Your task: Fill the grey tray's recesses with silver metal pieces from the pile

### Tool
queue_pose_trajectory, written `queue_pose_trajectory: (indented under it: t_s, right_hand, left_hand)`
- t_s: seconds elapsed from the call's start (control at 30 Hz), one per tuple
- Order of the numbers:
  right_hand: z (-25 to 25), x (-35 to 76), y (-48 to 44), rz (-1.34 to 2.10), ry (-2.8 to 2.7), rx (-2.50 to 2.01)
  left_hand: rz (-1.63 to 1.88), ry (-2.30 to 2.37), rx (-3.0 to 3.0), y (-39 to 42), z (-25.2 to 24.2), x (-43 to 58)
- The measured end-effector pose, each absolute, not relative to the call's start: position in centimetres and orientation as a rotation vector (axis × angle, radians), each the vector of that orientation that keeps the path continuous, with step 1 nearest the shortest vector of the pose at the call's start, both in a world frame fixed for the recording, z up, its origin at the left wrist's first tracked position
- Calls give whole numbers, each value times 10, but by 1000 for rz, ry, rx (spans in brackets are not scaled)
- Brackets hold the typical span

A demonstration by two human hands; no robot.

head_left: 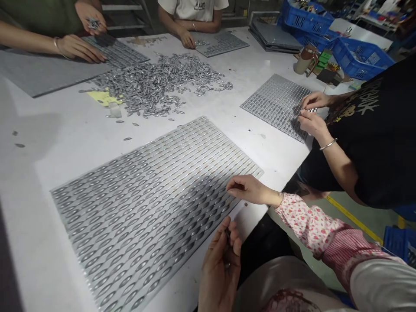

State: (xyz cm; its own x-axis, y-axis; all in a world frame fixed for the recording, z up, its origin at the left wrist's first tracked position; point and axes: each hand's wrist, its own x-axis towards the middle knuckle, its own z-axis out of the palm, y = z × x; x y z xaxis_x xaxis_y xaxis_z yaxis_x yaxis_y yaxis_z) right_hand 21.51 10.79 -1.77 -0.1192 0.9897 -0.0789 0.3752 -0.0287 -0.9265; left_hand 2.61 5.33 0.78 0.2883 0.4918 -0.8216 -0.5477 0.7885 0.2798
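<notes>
Your left hand (221, 264) is cupped, palm up, at the near edge of the worktop (65, 130), fingers curled narrow around what looks like a few small metal pieces; can't tell how many. Your right hand (248, 189) hovers just past it, fingers pinched nearly closed over the near right corner of the big slotted tray (146, 203); can't tell if it holds a piece. The tray lies flat directly ahead of both hands, its rows filled with oval metal pieces.

Well beyond your hands, a loose pile of the same pieces (162, 82) sits mid-worktop. To the right of your right hand, a co-worker's two hands (312, 117) work on a smaller tray (276, 104). Far side: two more people at grey trays. Blue crates (357, 56) far right.
</notes>
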Motion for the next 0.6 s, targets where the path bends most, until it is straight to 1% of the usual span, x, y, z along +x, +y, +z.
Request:
queue_pose_trajectory:
  t_s: [0.1,0.17,0.27,0.47,0.53,0.6]
  right_hand:
    - [-20,216,114,792,-1948,-1485]
    - [-24,215,117,674,-2114,-1461]
    - [-30,213,120,631,-2189,-1484]
    - [-38,209,122,519,-2158,-1574]
    - [-35,209,120,540,-2072,-1573]
    - [-27,210,114,656,-1952,-1542]
  left_hand:
    - [699,1036,-69,53,5,25]
    - [683,1038,-77,51,4,25]
    - [658,1039,-74,48,2,27]
    - [684,966,43,45,-1,27]
    - [700,986,79,46,0,27]
    - [715,1017,124,48,2,28]
